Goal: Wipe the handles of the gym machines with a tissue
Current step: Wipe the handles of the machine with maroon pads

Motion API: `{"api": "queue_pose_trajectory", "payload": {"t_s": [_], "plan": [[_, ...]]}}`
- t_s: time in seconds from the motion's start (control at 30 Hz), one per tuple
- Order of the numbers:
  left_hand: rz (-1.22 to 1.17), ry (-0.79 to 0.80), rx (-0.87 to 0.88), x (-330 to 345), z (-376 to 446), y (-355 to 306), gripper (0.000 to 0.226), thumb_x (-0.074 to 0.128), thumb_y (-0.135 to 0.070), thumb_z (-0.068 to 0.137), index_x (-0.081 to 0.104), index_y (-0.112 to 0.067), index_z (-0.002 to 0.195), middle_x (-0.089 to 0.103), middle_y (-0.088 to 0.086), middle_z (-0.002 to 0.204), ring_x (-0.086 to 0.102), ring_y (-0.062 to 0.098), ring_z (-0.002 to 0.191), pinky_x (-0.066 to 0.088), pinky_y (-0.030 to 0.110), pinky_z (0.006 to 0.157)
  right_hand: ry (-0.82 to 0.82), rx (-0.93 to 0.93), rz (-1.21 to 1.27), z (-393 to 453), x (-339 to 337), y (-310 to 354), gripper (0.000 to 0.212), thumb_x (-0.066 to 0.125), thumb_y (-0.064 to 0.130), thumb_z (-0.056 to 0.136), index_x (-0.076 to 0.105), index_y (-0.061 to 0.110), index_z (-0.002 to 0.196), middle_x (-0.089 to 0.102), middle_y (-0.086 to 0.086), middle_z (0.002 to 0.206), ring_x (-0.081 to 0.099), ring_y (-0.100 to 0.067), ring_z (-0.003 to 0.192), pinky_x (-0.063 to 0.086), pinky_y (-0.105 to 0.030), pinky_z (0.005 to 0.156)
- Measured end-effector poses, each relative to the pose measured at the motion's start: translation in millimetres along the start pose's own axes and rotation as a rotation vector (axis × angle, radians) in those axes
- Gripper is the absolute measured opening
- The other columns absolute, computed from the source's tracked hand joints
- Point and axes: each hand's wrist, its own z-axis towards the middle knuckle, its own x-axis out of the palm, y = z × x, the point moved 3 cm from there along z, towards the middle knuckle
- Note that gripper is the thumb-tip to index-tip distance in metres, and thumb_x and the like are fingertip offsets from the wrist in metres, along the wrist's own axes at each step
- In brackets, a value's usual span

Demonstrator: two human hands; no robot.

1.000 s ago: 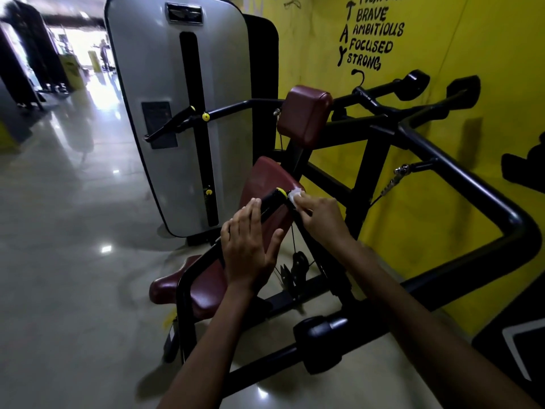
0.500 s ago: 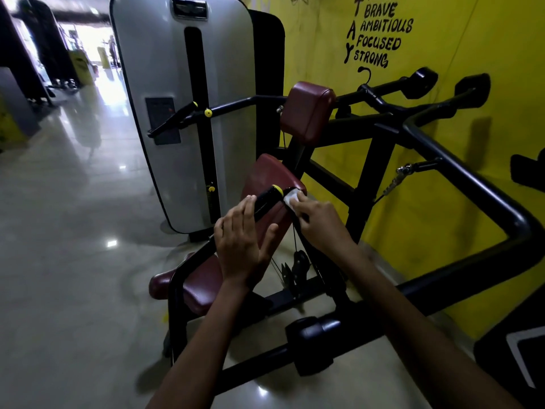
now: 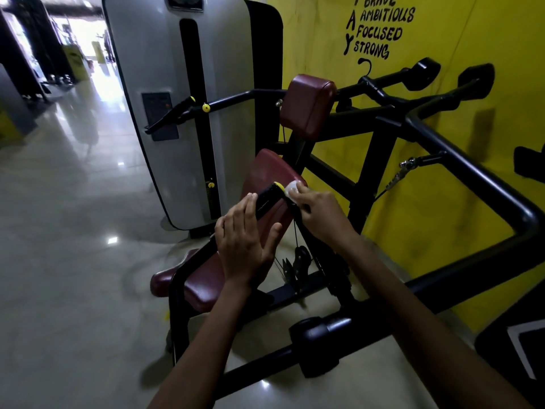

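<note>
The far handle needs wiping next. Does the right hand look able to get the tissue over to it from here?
Probably not without stepping closer: the right hand pinches the tissue at the near handle, while the far handle lies beyond the seat pads, though nothing blocks the way.

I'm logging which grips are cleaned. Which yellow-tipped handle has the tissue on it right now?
The near handle, over the maroon seat back: the right hand presses the tissue at its tip. The far handle is untouched.

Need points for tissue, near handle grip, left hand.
tissue [image 3: 293,188], head view, on the white wad at the right fingertips.
handle grip [image 3: 267,199], head view, on the black sleeve below its yellow end cap.
left hand [image 3: 243,246], head view, on the back of the hand.
</note>
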Motion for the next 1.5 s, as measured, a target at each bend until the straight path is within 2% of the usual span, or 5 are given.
{"api": "queue_pose_trajectory", "payload": {"t_s": [0.7, 0.8, 1.2, 1.33, 1.5], "plan": [[0.058, -0.014, 0.078, -2, -3, 4, 0.064, 0.02, -0.057, 0.096, 0.035, -0.01, 0.137, 0.054, 0.01, 0.133, 0.043, 0.02, 0.119, 0.034, 0.039, 0.097, 0.102, -0.018, 0.007, -3, 6, -2, 0.045, 0.041, 0.004, 0.096, 0.039, 0.014, 0.141, 0.019, -0.006, 0.155, 0.021, -0.02, 0.142, 0.022, -0.029, 0.115], [0.098, -0.033, 0.089, 2, -3, 4, 0.063, 0.021, -0.056, 0.096, 0.036, -0.01, 0.136, 0.056, 0.011, 0.131, 0.044, 0.02, 0.117, 0.032, 0.037, 0.095, 0.096, -0.031, 0.03, -7, 5, -5, 0.044, 0.042, 0.001, 0.096, 0.042, 0.013, 0.138, 0.023, -0.006, 0.154, 0.02, -0.015, 0.142, 0.015, -0.017, 0.11], [0.053, -0.097, 0.066, 4, -3, 3, 0.06, 0.021, -0.056, 0.096, 0.04, -0.012, 0.133, 0.058, 0.009, 0.128, 0.044, 0.019, 0.115, 0.03, 0.036, 0.097, 0.11, 0.015, 0.158, -40, -7, -15, 0.041, 0.045, -0.002, 0.093, 0.052, 0.013, 0.13, 0.035, -0.004, 0.148, 0.052, -0.001, 0.116, 0.03, 0.001, 0.091], [0.052, -0.091, 0.07, 3, -2, 3, 0.06, 0.022, -0.055, 0.096, 0.04, -0.012, 0.132, 0.058, 0.009, 0.128, 0.044, 0.019, 0.115, 0.03, 0.036, 0.096, 0.112, 0.031, 0.204, -33, -1, -12, 0.042, 0.043, -0.003, 0.094, 0.05, 0.012, 0.133, 0.03, -0.007, 0.15, 0.027, -0.011, 0.138, 0.016, -0.006, 0.103], [0.059, -0.091, 0.074, 4, -2, 3, 0.06, 0.022, -0.055, 0.096, 0.04, -0.011, 0.132, 0.058, 0.009, 0.127, 0.045, 0.018, 0.114, 0.031, 0.036, 0.095, 0.089, -0.027, 0.208, -53, 0, -16, 0.04, 0.044, -0.002, 0.094, 0.051, 0.011, 0.13, 0.033, -0.005, 0.148, 0.022, 0.0, 0.133, 0.014, -0.006, 0.106]]}}
